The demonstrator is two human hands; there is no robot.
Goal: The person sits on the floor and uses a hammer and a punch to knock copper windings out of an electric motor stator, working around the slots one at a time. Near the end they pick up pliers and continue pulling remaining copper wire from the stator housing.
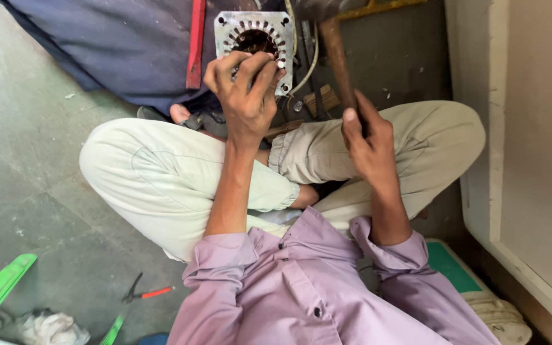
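The person sits cross-legged on the floor (27, 166), and the left hand (245, 96) is bunched up, fingertips pinched on something small held against the lower rim of a square metal motor stator (253, 35) that stands on edge just beyond the knees; whether that small piece is a punch or a wedge I cannot tell. The right hand (367, 137) is wrapped tight round the wooden handle of a hammer (335, 57), whose head is lifted up near the top edge of view. It looks to me like the striking step, with the tool set and the blow pending. A clean hit would call for the stator kept steady and the pinching fingers clear of the hammer's path. Red-handled pliers (145, 294) lie well apart on the floor.
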